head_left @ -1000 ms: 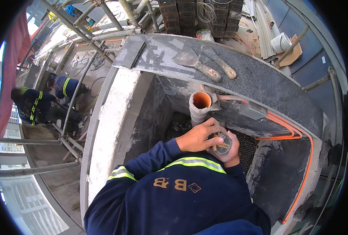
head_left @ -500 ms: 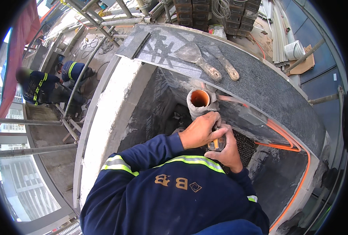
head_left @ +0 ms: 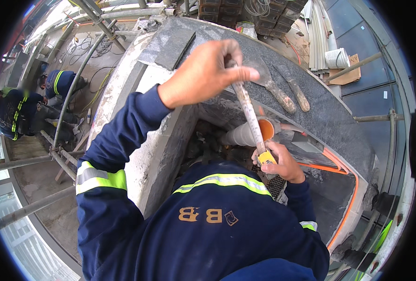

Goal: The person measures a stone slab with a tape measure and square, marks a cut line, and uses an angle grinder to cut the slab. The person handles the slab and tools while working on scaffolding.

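Observation:
My left hand [head_left: 203, 72] grips the upper end of a worn, whitish tape measure blade [head_left: 245, 107], held out diagonally above an open concrete pit. At its lower end my right hand [head_left: 285, 164] holds the yellow tape case [head_left: 266, 158]. Behind the blade stands a grey-coated pipe [head_left: 236, 136] with an orange inside. A dark granite slab [head_left: 327, 112] caps the pit's far side; on it lie a broad scraper [head_left: 283, 98], partly behind my left hand, a narrower scraper [head_left: 300, 96] and a loose stone piece [head_left: 173, 49].
Scaffold tubes [head_left: 81, 75] run along the left, where two co-workers [head_left: 18, 117] in navy jackets crouch. Orange conduits [head_left: 355, 192] follow the pit's right side. Stacked dark crates [head_left: 269, 25], a white bucket [head_left: 334, 58] and cardboard [head_left: 346, 75] sit beyond the slab.
My left hand has risen away from my right hand toward the slab, and a length of tape blade now stretches between them. The view has shifted somewhat.

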Demonstrator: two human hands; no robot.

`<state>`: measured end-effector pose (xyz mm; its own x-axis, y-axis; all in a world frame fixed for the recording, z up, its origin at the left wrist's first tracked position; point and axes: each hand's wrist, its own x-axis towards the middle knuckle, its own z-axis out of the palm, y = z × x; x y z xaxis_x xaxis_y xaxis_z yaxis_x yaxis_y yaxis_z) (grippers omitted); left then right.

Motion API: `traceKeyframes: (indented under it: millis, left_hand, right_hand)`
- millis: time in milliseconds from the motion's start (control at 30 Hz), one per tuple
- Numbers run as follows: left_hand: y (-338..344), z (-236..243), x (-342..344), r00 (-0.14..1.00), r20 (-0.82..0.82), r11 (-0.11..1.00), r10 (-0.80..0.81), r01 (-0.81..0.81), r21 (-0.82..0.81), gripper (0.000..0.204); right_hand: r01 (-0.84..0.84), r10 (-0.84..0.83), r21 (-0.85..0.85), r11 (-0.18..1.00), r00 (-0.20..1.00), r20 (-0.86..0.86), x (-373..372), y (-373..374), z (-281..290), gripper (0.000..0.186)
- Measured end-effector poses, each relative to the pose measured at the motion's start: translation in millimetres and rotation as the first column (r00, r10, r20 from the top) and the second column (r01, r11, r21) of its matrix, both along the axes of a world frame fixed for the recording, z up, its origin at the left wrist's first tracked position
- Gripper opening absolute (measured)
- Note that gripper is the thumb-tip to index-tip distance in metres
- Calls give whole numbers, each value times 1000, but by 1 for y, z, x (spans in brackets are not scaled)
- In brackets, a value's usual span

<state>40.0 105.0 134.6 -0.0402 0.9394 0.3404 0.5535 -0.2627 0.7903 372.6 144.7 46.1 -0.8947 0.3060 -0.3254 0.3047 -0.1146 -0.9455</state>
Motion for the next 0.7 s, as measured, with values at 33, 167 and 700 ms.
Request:
traceKeyframes:
  millis: [33, 167, 700]
  left_hand:
    - [9, 6, -23, 999, 23, 997, 47, -48, 66, 35]
    - [26, 11, -93, 977, 208, 995, 54, -70, 71, 39]
    - [19, -71, -135, 640, -736, 871, 223, -470, -144, 61]
  right_hand:
    - [29, -27, -44, 999, 998, 51, -2, 2, 4, 56]
    - [102, -126, 109, 989, 962, 244, -9, 5, 19, 38]
    - [623, -659, 274, 733, 750, 55, 35, 4, 16, 25]
